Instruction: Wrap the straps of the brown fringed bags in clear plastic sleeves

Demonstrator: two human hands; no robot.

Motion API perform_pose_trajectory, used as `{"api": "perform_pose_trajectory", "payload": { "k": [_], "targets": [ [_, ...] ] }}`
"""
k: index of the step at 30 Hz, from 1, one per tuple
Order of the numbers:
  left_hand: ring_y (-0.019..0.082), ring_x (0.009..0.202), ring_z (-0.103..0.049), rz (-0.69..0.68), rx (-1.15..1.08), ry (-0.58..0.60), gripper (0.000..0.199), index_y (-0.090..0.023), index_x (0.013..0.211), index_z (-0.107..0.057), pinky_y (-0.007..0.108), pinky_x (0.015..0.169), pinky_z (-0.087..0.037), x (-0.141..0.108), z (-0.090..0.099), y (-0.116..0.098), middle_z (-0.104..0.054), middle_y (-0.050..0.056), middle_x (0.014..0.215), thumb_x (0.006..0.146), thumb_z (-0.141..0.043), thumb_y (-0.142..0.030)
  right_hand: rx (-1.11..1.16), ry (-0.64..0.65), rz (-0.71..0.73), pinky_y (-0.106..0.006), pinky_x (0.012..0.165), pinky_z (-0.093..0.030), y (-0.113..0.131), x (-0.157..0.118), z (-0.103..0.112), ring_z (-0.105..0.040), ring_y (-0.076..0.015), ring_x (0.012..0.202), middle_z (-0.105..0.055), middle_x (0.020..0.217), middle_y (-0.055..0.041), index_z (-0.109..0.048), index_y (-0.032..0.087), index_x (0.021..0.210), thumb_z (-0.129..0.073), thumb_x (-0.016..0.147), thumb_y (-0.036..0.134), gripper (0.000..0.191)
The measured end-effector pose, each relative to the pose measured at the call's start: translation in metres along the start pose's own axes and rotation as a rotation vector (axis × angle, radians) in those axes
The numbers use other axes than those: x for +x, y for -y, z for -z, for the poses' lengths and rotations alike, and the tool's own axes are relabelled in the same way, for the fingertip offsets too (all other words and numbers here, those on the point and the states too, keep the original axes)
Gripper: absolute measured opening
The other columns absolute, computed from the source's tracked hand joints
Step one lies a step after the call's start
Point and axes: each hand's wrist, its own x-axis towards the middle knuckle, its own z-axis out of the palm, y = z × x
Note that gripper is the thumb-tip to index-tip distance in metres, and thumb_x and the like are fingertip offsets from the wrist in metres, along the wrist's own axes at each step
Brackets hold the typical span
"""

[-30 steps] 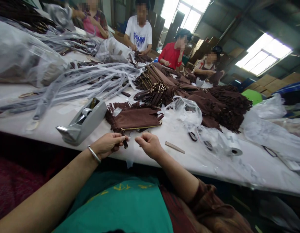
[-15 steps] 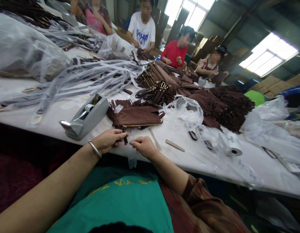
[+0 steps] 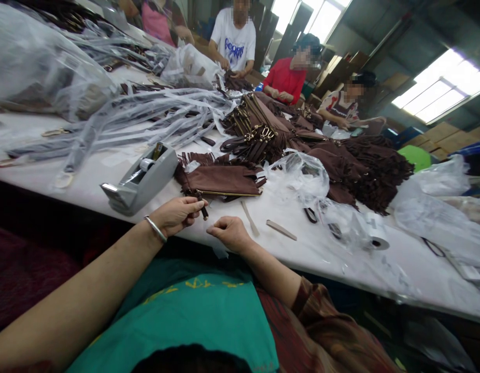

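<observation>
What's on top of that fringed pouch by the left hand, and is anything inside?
A pale scrap lies on the pouch, near its left end. Its inside is covered, so any contents cannot be seen.

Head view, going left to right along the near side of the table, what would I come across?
Grey tape dispenser, left hand, right hand, the farther-right pale strip, white roll.

Left hand: thumb and forefinger pinched | right hand: fingers curled, near left | forearms: stretched forward
</observation>
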Motion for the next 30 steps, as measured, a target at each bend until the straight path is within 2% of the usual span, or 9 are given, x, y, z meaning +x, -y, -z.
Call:
{"api": "perform_pose_trajectory", "payload": {
  "k": [13,18,23,30],
  "targets": [
    [0.003,0.046,-0.034,0.029,-0.049,0.012,0.015,-0.011,0.079,-0.063,0.013,0.037,-0.022,-0.001,0.001,0.004,-0.044,-0.003,0.058,0.077,-0.074,-0.02,-0.055,-0.012,0.027,-0.023,0.058,-0.036,0.004,0.002,-0.003,-0.052,-0.0104,0.059,-0.062,0.061,0.0016,-0.071,0.017,0.065,-0.074,0.072,0.033,0.017],
    [0.003,0.045,-0.033,0.018,0.025,0.012,0.025,-0.012,0.08,-0.063,0.014,0.038,-0.021,-0.001,0.005,0.009,-0.047,-0.003,0.058,0.071,-0.08,-0.028,0.063,0.019,-0.036,-0.022,0.052,-0.032,0.003,0.005,-0.006,-0.046,-0.0084,0.052,-0.056,0.053,0.004,-0.07,0.015,0.064,-0.073,0.071,0.035,0.021],
    [0.005,0.046,-0.036,0.024,0.145,0.006,0.036,-0.012,0.08,-0.065,0.016,0.04,-0.023,-0.002,0.011,0.01,-0.05,-0.002,0.06,0.064,-0.083,-0.038,0.273,0.083,-0.17,-0.021,0.048,-0.033,-0.004,0.009,-0.016,-0.045,-0.0082,0.048,-0.055,0.05,0.0042,-0.073,0.013,0.069,-0.073,0.068,0.038,0.025],
    [0.006,0.05,-0.038,0.057,0.212,0.015,0.048,-0.009,0.089,-0.068,0.018,0.043,-0.025,-0.001,0.019,0.01,-0.05,-0.002,0.062,0.06,-0.083,-0.044,0.331,0.045,-0.24,-0.022,0.048,-0.035,-0.003,0.01,-0.027,-0.048,-0.0101,0.047,-0.056,0.049,0.0021,-0.074,0.012,0.071,-0.073,0.067,0.037,0.025]
  ]
}}
